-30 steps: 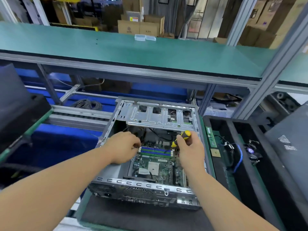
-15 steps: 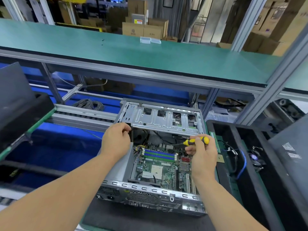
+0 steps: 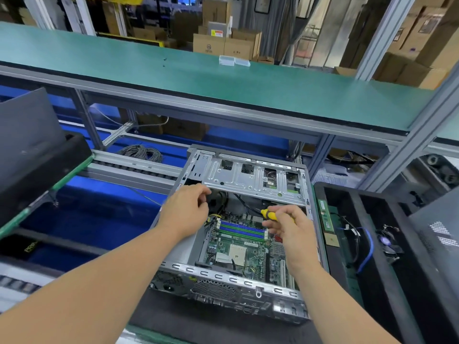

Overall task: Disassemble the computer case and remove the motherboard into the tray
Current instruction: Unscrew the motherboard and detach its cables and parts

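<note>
Since the frame 0.5 s earlier, the right hand point(image 3: 289, 228) has turned the yellow-and-black-handled screwdriver point(image 3: 270, 215) so its handle now points left over the board rather than right toward the case wall, and the left hand point(image 3: 185, 211) has slid a little further in under the drive bay; the case itself has not shifted. In the head view, the open grey sheet-metal computer case point(image 3: 223, 276) lies on its side on a dark mat, its perforated rear panel nearest the camera. The green motherboard point(image 3: 238, 249) with blue and green memory slots sits bolted flat inside it, not yet lifted out. The silver stamped-metal drive bay point(image 3: 253, 178) spans the far end of the case above the board. The left hand hovers at the bay's near-left corner with fingers curled; whether it pinches anything there I cannot tell. The right hand grips the screwdriver in its palm while its fingers hang down over the memory slots. Just right of the case stands the long black plastic tray point(image 3: 357, 207), holding a green memory stick point(image 3: 325, 216), a small tan square part point(image 3: 331, 240) and a blue cable point(image 3: 367, 249). A teal-topped workbench shelf point(image 3: 223, 83) runs across above, with cardboard boxes point(image 3: 223, 45) behind.
</note>
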